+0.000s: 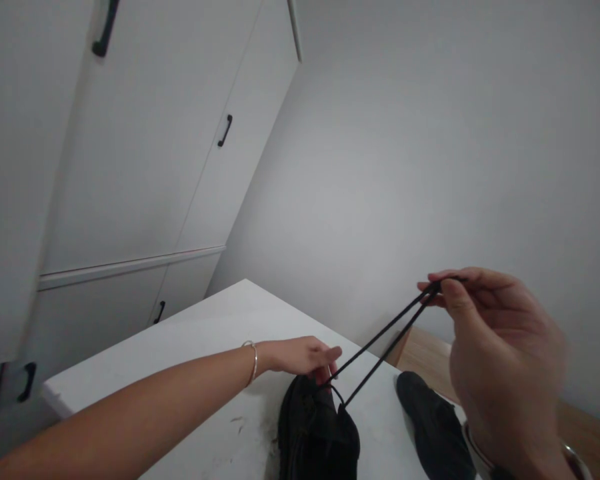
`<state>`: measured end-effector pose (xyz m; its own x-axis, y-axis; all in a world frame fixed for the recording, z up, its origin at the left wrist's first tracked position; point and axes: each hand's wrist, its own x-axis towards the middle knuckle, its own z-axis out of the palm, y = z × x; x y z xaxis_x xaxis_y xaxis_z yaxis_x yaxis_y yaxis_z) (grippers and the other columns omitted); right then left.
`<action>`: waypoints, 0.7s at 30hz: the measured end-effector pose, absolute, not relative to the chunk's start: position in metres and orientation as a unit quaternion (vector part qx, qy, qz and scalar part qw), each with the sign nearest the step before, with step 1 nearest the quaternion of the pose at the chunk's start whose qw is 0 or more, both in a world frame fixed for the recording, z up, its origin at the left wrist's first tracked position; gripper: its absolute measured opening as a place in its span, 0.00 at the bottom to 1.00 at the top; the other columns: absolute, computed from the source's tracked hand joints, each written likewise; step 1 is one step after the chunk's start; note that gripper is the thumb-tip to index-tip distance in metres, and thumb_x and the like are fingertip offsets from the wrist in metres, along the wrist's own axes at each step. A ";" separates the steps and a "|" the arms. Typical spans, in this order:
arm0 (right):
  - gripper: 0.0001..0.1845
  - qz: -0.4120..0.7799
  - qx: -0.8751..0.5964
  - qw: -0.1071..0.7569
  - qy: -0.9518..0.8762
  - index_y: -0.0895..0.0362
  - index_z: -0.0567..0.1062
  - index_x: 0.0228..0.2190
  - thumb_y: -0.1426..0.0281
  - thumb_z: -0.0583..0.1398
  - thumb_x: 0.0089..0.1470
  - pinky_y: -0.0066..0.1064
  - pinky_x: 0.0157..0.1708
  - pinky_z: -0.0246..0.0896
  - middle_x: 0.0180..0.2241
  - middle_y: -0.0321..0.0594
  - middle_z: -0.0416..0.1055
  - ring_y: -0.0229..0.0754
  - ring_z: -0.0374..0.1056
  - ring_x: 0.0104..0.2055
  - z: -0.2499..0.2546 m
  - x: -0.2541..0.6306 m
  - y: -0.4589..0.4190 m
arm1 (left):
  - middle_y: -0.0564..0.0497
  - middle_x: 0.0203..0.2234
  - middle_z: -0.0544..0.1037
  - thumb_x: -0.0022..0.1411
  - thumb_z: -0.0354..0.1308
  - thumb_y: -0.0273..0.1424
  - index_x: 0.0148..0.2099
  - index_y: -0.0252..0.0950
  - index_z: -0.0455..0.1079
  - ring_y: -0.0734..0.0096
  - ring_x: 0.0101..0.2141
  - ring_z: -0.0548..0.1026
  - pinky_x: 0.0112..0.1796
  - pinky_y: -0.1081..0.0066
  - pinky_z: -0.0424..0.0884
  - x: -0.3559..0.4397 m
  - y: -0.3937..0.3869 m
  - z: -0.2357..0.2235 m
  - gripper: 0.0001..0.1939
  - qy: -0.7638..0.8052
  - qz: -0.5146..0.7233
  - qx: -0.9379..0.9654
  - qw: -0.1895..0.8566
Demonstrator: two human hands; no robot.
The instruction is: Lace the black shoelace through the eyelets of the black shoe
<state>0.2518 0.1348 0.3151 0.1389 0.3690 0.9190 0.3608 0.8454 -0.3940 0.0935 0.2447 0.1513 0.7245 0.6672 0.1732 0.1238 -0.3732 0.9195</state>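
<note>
A black shoe (pixel 320 433) stands on the white table (pixel 205 333), cut off by the lower edge of the view. Two strands of its black shoelace (pixel 380 357) run taut from the shoe up to the right. My right hand (pixel 503 353) pinches both strands together between thumb and fingertips, raised above the table. At the top of the shoe, my left hand (pixel 305 357) has its fingers bent downward, close to where the lace comes out. What those fingers grip is hidden.
A second black shoe (pixel 433 427) lies to the right, partly behind my right hand. Small dirt crumbs (pixel 237 420) are scattered on the tabletop. White cabinets (pixel 145 147) with black handles rise at left. A wooden surface (pixel 427 353) is beyond the table, beside the wall (pixel 430 147).
</note>
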 end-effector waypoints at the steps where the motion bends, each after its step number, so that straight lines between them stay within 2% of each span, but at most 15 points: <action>1: 0.06 -0.003 -0.269 0.710 -0.651 0.55 0.76 0.34 0.68 0.66 0.54 0.31 0.37 0.70 0.33 0.36 0.76 0.40 0.74 0.34 0.320 0.249 0.134 | 0.42 0.31 0.77 0.55 0.34 0.70 0.38 0.31 0.73 0.66 0.33 0.73 0.35 0.69 0.67 0.092 0.243 0.145 0.48 0.249 0.266 0.780 0.510; 3: 0.06 -0.014 -0.252 0.724 -0.642 0.56 0.76 0.34 0.69 0.66 0.53 0.31 0.37 0.70 0.32 0.36 0.76 0.40 0.73 0.33 0.326 0.244 0.136 | 0.39 0.37 0.78 0.54 0.21 0.70 0.43 0.31 0.75 0.62 0.39 0.74 0.40 0.67 0.67 0.089 0.239 0.136 0.56 0.240 0.254 0.775 0.526; 4: 0.06 -0.016 -0.243 0.730 -0.639 0.56 0.75 0.34 0.69 0.66 0.53 0.31 0.36 0.70 0.32 0.36 0.76 0.40 0.73 0.33 0.327 0.243 0.139 | 0.39 0.40 0.78 0.53 0.19 0.70 0.45 0.31 0.75 0.61 0.41 0.75 0.42 0.66 0.67 0.088 0.236 0.132 0.58 0.236 0.252 0.775 0.530; 5: 0.06 -0.015 -0.237 0.734 -0.637 0.56 0.75 0.34 0.70 0.66 0.53 0.31 0.35 0.69 0.31 0.36 0.75 0.40 0.73 0.32 0.328 0.241 0.142 | 0.39 0.42 0.78 0.52 0.21 0.71 0.46 0.31 0.75 0.61 0.42 0.74 0.44 0.65 0.67 0.087 0.233 0.129 0.58 0.233 0.253 0.775 0.530; 7: 0.06 -0.008 -0.229 0.738 -0.634 0.57 0.75 0.34 0.71 0.66 0.53 0.32 0.35 0.69 0.31 0.36 0.75 0.39 0.73 0.32 0.328 0.239 0.149 | 0.41 0.45 0.77 0.51 0.37 0.73 0.48 0.33 0.75 0.61 0.44 0.73 0.46 0.66 0.66 0.088 0.226 0.126 0.52 0.236 0.263 0.778 0.519; 9: 0.05 0.004 -0.220 0.740 -0.635 0.57 0.75 0.34 0.71 0.66 0.53 0.32 0.35 0.70 0.31 0.36 0.75 0.39 0.73 0.32 0.327 0.236 0.154 | 0.45 0.45 0.77 0.45 0.58 0.67 0.51 0.36 0.74 0.62 0.43 0.73 0.44 0.69 0.67 0.093 0.220 0.122 0.44 0.260 0.268 0.777 0.507; 11: 0.05 0.009 -0.208 0.741 -0.638 0.57 0.74 0.34 0.71 0.65 0.53 0.32 0.34 0.70 0.31 0.36 0.75 0.39 0.72 0.31 0.328 0.231 0.154 | 0.48 0.42 0.78 0.39 0.70 0.58 0.51 0.38 0.74 0.64 0.41 0.73 0.39 0.72 0.67 0.101 0.215 0.116 0.41 0.297 0.275 0.769 0.494; 13: 0.05 0.008 -0.195 0.743 -0.640 0.57 0.74 0.34 0.72 0.65 0.54 0.32 0.33 0.70 0.31 0.35 0.74 0.39 0.72 0.31 0.330 0.227 0.150 | 0.50 0.39 0.78 0.37 0.72 0.54 0.49 0.39 0.76 0.64 0.39 0.74 0.37 0.72 0.67 0.109 0.214 0.110 0.39 0.328 0.293 0.765 0.470; 21: 0.06 -0.004 -0.144 0.761 -0.633 0.56 0.72 0.33 0.75 0.65 0.54 0.36 0.35 0.68 0.31 0.36 0.72 0.41 0.71 0.30 0.341 0.223 0.137 | 0.53 0.33 0.79 0.39 0.73 0.50 0.40 0.42 0.80 0.65 0.37 0.74 0.41 0.70 0.67 0.126 0.210 0.102 0.27 0.342 0.364 0.784 0.369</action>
